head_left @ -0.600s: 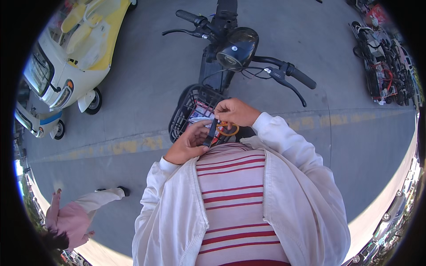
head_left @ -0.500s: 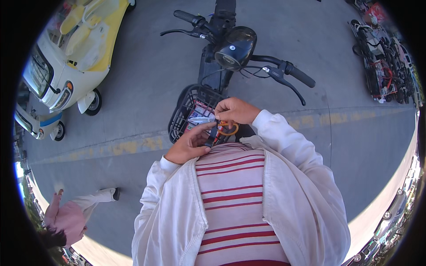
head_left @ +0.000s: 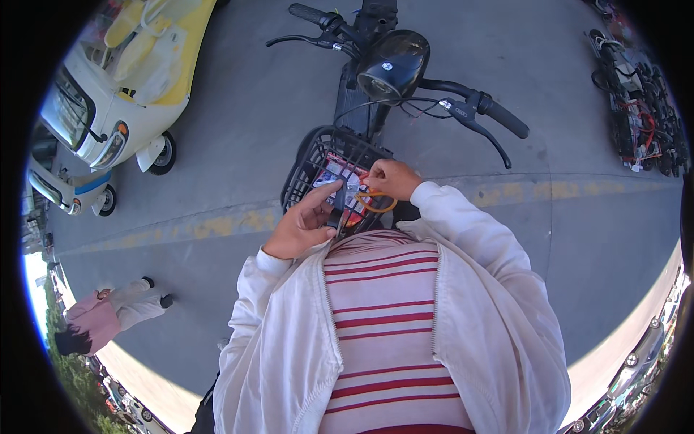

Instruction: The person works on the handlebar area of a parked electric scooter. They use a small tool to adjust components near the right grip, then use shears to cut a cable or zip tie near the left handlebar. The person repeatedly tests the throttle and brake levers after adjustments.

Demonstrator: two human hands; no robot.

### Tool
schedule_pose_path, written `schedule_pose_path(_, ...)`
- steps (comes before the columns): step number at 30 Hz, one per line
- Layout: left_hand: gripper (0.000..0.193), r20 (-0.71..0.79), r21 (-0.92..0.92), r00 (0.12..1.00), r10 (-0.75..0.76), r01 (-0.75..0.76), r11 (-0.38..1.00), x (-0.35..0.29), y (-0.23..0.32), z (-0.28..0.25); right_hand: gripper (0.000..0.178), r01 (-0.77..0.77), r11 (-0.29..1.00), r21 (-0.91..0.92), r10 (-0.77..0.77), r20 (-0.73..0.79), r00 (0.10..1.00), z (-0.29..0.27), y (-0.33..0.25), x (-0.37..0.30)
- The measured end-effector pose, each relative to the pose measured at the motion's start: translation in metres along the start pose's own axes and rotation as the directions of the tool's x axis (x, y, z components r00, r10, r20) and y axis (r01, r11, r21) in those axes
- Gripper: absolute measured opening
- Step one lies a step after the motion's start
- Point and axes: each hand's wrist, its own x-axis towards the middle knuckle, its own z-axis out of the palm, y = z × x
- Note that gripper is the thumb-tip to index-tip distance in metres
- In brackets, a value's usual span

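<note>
While both hands are working chest-high over the basket, the left hand (head_left: pixel 302 226) is closing thumb and forefinger on a small dark card-like item (head_left: pixel 340 197), the remaining fingers curling loosely underneath. The right hand (head_left: pixel 390 179) is pinching its fingertips together on an orange rubber band (head_left: pixel 376 205), which is looping down between the two hands; the loop is hanging just beside the dark item, and whether it is actually touching it cannot be told from here. Both things are sitting directly above the black wire basket (head_left: pixel 307 170), with colourful packets (head_left: pixel 334 171) lying inside.

Going big to small around them: grey concrete pavement (head_left: pixel 231 108) is spreading everywhere outdoors in bright sun, with a worn yellow painted line (head_left: pixel 210 224) crossing it behind the hands. One yellow-and-white three-wheeled vehicle (head_left: pixel 126 87) is parking at upper left, and one smaller blue-and-white vehicle (head_left: pixel 65 192) is sitting just below it. One black electric scooter (head_left: pixel 383 69) is facing the person, its headlight and two handlebar grips showing, the basket mounting on its front. A cluster of parked bikes (head_left: pixel 640 108) is lining the right edge, too tangled to count. One other person in pink and white (head_left: pixel 108 315) is standing at lower left, well apart. The wearer's white zip jacket (head_left: pixel 491 318) is hanging open over a red-striped top (head_left: pixel 387 325).
</note>
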Motion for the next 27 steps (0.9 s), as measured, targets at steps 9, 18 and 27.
schedule_pose_path(9, 0.085, -0.231, 0.010, 0.962, 0.143, -0.144, 0.990, -0.010, 0.004, -0.022, 0.045, 0.044, 0.872, -0.488, -0.090, -0.070, 0.993, 0.059, 0.046, 0.002)
schedule_pose_path(18, 0.084, -0.231, 0.136, 0.951, 0.206, -0.178, 0.975, -0.017, 0.012, -0.022, 0.058, 0.081, 0.997, -0.020, -0.079, 0.069, 0.994, -0.021, -0.047, -0.065)
schedule_pose_path(27, 0.085, -0.097, 0.327, 0.983, 0.154, -0.115, 0.938, -0.017, 0.031, -0.006, 0.066, 0.238, 0.969, -0.063, -0.206, 0.325, 0.923, -0.048, -0.076, -0.078)
